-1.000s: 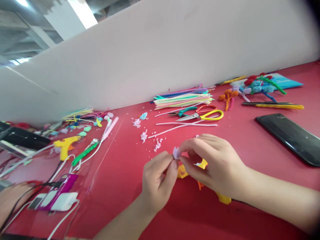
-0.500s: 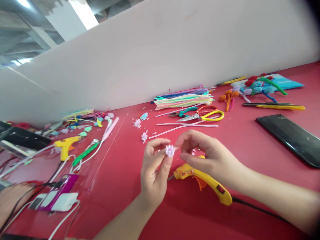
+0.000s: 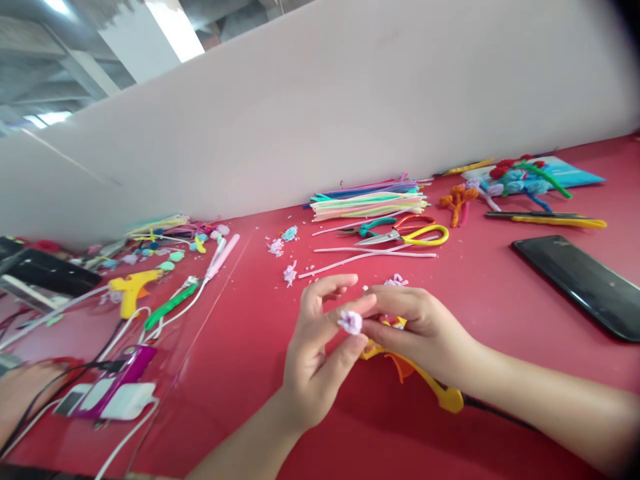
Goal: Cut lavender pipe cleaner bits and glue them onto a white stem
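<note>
A small lilac fuzzy pipe-cleaner cluster (image 3: 351, 323) is held up between my two hands above the red table. My left hand (image 3: 313, 363) has its index finger and thumb around the cluster, the other fingers curled loosely behind. From the right, my right hand (image 3: 425, 327) pinches at the cluster's side, thumb and index fingertips close together. Beneath the right hand lies a yellow hot glue gun (image 3: 450, 399), partly covered by the fingers. Another lilac bit (image 3: 397, 281) shows on the table just behind that hand.
Yellow-handled scissors (image 3: 425, 235), pliers (image 3: 375, 225) and loose lilac stems (image 3: 340, 265) lie beyond my hands, before bundled pipe cleaners (image 3: 370, 205). A black phone (image 3: 580, 287) is at right. At left are a second glue gun (image 3: 131, 290), a purple power strip (image 3: 123, 387) and another person's arm (image 3: 30, 400).
My right hand has come left and down to meet the cluster, which has turned and sunk slightly. The lilac bit behind the right hand has come into view.
</note>
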Motion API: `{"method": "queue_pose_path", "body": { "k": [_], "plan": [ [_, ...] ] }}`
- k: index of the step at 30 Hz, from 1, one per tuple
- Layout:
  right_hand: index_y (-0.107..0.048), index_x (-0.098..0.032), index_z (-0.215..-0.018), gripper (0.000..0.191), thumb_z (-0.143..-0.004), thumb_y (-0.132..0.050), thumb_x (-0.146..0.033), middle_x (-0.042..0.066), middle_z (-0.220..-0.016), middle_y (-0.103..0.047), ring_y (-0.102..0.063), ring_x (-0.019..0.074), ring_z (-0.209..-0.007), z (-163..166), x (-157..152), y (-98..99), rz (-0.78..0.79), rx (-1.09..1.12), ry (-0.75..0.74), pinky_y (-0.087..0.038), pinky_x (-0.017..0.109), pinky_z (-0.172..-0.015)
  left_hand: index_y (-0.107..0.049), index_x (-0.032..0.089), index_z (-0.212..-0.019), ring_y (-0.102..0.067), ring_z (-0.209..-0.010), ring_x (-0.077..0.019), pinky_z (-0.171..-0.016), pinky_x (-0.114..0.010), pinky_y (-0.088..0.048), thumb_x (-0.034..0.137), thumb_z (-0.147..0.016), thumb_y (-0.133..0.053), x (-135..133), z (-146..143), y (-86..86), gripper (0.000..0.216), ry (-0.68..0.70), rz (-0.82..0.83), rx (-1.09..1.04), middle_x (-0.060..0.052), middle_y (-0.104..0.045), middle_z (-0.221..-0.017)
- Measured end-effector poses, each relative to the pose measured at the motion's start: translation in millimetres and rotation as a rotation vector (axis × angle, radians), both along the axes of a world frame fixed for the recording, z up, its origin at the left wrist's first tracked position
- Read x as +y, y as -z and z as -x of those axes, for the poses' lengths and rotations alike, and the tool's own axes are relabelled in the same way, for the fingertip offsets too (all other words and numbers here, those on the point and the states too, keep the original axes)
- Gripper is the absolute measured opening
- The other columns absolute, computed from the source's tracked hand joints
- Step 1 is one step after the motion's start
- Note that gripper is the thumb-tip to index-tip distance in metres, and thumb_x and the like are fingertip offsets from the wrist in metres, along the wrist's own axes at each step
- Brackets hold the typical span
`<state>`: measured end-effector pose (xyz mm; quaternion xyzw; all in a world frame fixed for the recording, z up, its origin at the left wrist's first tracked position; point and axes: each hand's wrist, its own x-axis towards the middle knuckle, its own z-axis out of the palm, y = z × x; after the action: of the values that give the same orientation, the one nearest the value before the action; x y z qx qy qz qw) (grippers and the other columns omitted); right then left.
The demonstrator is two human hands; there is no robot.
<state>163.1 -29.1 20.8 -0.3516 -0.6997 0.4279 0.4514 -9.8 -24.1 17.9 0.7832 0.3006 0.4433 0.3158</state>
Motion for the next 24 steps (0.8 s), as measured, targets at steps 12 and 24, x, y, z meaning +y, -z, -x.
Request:
{"method": "queue_pose_path", "body": {
  "k": [12, 24],
  "plan": [
    [-0.062, -0.018, -0.084, 0.012, -0.087, -0.051, -0.016, 0.002, -0.079, -0.060, -0.056, 0.0099, -0.070, -6, 5, 1.8, -0.263, -0.154, -0.083, -0.045, 0.021, -0.065, -0.060, 0.022, -0.115, -0.052, -0.073, -0.0135, -0.068, -0.027, -0.047, 0.006, -0.077, -0.062, -3, 2, -10.6, 0.042, -0.005, -0.153, -0.018, -0.003, -0.056, -0.083],
    [-0.057, -0.017, -0.075, 0.016, -0.088, -0.049, -0.018, 0.003, -0.075, -0.058, -0.058, 0.0125, -0.073, -5, 6, 2.0, -0.230, -0.178, -0.077, -0.047, 0.024, -0.068, -0.064, 0.018, -0.104, -0.054, -0.071, -0.0133, -0.065, -0.025, -0.046, 0.009, -0.082, -0.055, -6, 0, -13.0, 0.025, -0.035, -0.087, 0.042, -0.004, -0.058, -0.081]
  ]
}}
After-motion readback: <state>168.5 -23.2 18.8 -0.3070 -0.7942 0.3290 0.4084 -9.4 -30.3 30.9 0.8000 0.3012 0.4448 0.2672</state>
